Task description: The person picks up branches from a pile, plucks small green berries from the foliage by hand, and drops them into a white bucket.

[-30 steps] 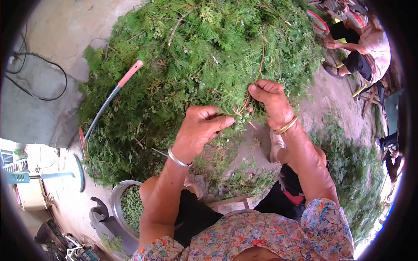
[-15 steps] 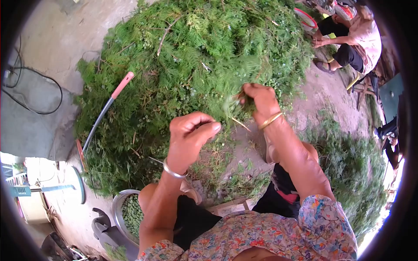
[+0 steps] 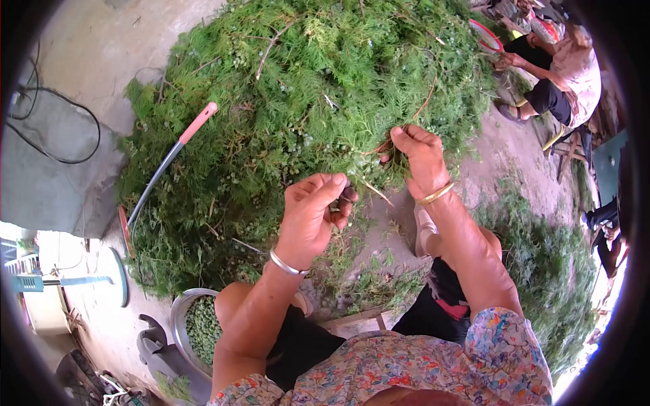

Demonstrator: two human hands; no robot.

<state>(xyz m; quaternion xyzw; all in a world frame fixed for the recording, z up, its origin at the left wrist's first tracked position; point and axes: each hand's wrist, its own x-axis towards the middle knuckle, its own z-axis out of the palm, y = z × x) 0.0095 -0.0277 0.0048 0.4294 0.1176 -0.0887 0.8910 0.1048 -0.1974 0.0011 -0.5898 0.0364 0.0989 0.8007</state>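
A big heap of green conifer branches (image 3: 298, 88) with small pale berries lies in front of me. My right hand (image 3: 421, 159), with a gold bangle at the wrist, pinches a thin brown stem of a sprig over the heap's near edge. Left of it, my left hand (image 3: 315, 210), wearing a silver bangle, has thumb and index finger pressed together and the other fingers curled; what they hold, if anything, is too small to name. Near the lower left a metal basin (image 3: 179, 325) holds many green berries.
A curved tool with a pink handle (image 3: 200, 122) rests on the heap's left side. Another person (image 3: 575, 74) sits at the upper right beside a red-rimmed basin (image 3: 486, 34). More cut greenery (image 3: 542, 271) lies at the right. A grey object (image 3: 162, 358) stands beside the metal basin.
My left hand has moved slightly right, and its lower fingers now show. My right hand has shifted a little right, and the sprig's stem is clearer. The whole view has shifted slightly.
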